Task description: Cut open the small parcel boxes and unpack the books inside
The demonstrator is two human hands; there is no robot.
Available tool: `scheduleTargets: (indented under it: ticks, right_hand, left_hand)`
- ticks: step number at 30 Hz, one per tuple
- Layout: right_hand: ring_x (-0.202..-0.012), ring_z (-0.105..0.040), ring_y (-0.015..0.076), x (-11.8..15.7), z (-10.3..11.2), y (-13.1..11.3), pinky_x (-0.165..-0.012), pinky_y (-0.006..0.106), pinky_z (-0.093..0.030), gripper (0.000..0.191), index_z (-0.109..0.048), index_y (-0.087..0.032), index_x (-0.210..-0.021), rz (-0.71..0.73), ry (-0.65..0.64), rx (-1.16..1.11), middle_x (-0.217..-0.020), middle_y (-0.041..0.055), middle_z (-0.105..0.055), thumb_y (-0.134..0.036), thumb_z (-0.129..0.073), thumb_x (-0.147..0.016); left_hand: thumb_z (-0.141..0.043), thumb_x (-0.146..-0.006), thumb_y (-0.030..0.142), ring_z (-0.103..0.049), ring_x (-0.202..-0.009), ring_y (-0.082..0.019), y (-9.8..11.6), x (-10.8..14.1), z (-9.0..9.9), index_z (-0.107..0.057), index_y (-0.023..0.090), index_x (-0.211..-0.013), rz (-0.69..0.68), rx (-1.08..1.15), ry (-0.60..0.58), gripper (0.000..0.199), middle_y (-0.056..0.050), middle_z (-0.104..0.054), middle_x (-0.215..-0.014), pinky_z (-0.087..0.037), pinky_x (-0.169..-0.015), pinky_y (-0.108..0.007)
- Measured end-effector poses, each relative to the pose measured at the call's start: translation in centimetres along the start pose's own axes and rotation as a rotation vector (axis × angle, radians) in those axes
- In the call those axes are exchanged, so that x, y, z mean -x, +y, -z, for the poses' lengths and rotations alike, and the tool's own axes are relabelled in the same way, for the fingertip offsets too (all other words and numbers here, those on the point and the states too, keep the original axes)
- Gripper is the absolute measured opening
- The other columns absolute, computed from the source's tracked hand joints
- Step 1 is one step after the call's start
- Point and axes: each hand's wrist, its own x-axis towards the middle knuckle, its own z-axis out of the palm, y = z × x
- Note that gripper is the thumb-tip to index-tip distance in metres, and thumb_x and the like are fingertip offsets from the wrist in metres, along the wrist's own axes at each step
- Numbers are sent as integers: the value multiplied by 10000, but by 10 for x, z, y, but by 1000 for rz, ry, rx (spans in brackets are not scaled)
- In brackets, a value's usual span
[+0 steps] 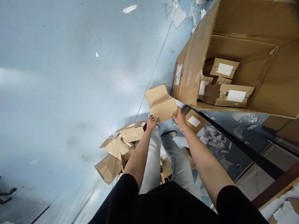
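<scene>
Between both hands is a small brown cardboard box [163, 110], its flap [157, 95] folded out on the far side. My left hand [152, 122] grips the near left corner, fingers curled over the edge. On the right edge my right hand [179, 117] holds on with the thumb on top; its other fingers are partly hidden beneath. Just below my right hand, a labelled carton [195, 120] lies on the floor. Several opened cartons [109, 166] are piled left of my legs, close to my left forearm.
A large open cardboard box [189, 70] stands at the right with several small labelled cartons [235, 95] inside. A dark bar [240, 140] runs diagonally below it. Torn paper and plastic scraps [213, 138] litter the blue floor [70, 93].
</scene>
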Motion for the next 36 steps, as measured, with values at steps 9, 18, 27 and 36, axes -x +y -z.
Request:
scheduleTargets:
  ticks: [9, 18, 27, 36]
  right_hand:
    - [-1140, -631, 330, 59, 30, -29, -966, 450, -498, 689, -433, -177, -1447, -95, 33, -87, -1297, 171, -646, -424, -653, -842]
    - [-1183, -619, 311, 159, 143, -110, -987, 455, -497, 682, -444, -193, -1436, -4, 201, -235, -1308, 157, -645, -422, -648, -827]
    - [-1215, -587, 303, 240, 256, -162, -1030, 458, -467, 655, -486, -176, -1398, 106, 531, -367, -1315, 156, -636, -441, -649, -821]
    - [-1170, -606, 326, 306, 275, -113, -981, 462, -487, 696, -474, -165, -1414, -24, 769, -468, -1299, 165, -647, -475, -640, -813]
  left_hand:
    - [-659, -897, 388, -725, -1006, -236, 42, 54, 38, -605, 174, -1203, 16, -116, -12, 377, -139, -733, -1177, -548, -883, -350]
    - [-653, -872, 381, -730, -934, -204, 147, 182, 120, -629, 212, -1105, -197, -177, 39, 289, -81, -760, -1039, -558, -824, -311]
    - [-657, -868, 437, -713, -958, -221, 253, 293, 161, -637, 207, -1063, -522, -186, 23, 303, -94, -748, -1041, -536, -843, -320]
    - [-649, -879, 443, -701, -967, -221, 276, 351, 121, -628, 195, -1111, -747, -367, -147, 341, -92, -741, -1051, -514, -843, -308]
